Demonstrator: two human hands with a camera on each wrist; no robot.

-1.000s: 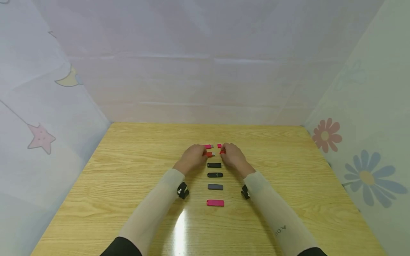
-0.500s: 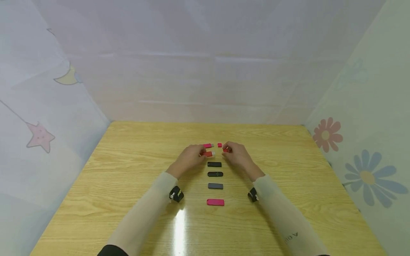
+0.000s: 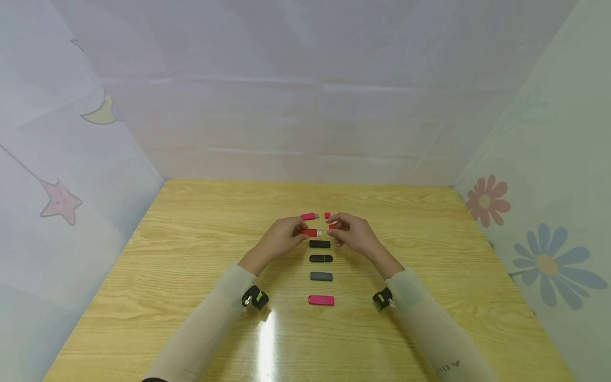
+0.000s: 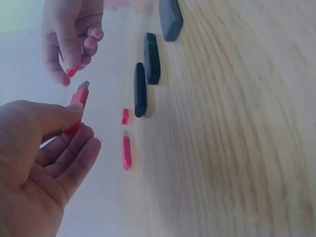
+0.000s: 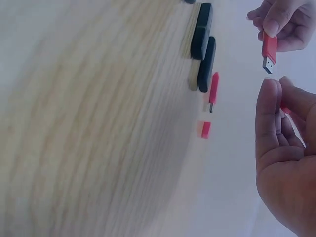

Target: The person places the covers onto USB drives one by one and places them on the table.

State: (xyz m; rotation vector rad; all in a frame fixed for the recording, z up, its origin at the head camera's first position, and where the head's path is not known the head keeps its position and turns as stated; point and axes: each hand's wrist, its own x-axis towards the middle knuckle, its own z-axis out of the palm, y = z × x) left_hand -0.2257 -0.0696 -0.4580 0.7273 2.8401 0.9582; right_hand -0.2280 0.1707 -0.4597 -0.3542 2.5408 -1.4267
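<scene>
My left hand [image 3: 282, 237] pinches a red USB flash drive [image 5: 269, 45] by its body, thumb against fingers, with the bare metal plug [image 4: 84, 84] pointing at the other hand. Between thumb and fingertips my right hand [image 3: 355, 232] grips a small red cap [image 4: 72, 72], mostly hidden by the fingers. A short gap separates plug and cap. Both pieces are held above the table in the wrist views. Just behind the hands lies a pink USB flash drive [image 3: 309, 216], its plug bare, and beside it its pink cap [image 3: 327, 215].
A column of capped sticks runs toward me on the wooden table [image 3: 191, 276]: a black one [image 3: 320, 244], another black one [image 3: 321, 258], a grey one [image 3: 321, 276] and a pink one [image 3: 321, 300]. Patterned cloth walls [image 3: 305, 132] enclose the back and sides.
Both wrists have moved outward, away from each other. The red drive and cap stay facing each other, pinched in the fingers. The sticks on the table have not moved.
</scene>
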